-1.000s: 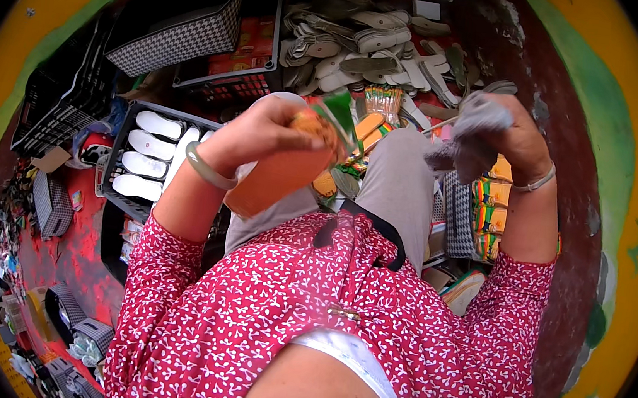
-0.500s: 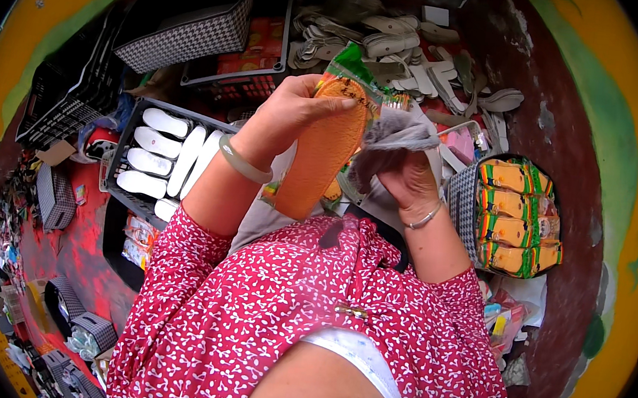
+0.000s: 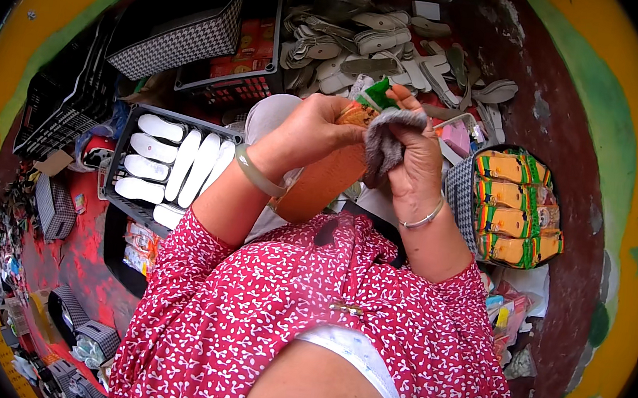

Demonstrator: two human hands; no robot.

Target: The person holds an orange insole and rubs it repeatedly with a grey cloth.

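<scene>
a long orange textured insole (image 3: 326,180) sits at the centre of the frame, slanting in front of the person's lap. its long axis runs from lower left to upper right: one end points down-left toward the red shirt with white sprigs (image 3: 308,299), the other points up-right, where a clear plastic sleeve with a bright green top (image 3: 377,93) rises past it. i can't tell toe from heel.

the left hand (image 3: 306,134) is closed around the insole's upper end, thumb laid across it, a pale green bangle (image 3: 254,173) on that wrist. the right hand (image 3: 418,163) grips a crumpled grey cloth (image 3: 388,146) between thumb and fingers, close against the insole's upper right side. whether its raised fingertips touch the green top, i can't tell.

at left of centre, a dark grey plastic crate (image 3: 135,213) holds flat white insoles (image 3: 155,148). at the right, a black-and-white houndstooth basket (image 3: 459,198) holds packets of orange insoles with green and yellow wrappers (image 3: 507,195). in the upper middle, loose grey and white insoles (image 3: 386,43) lie heaped over one another.
</scene>
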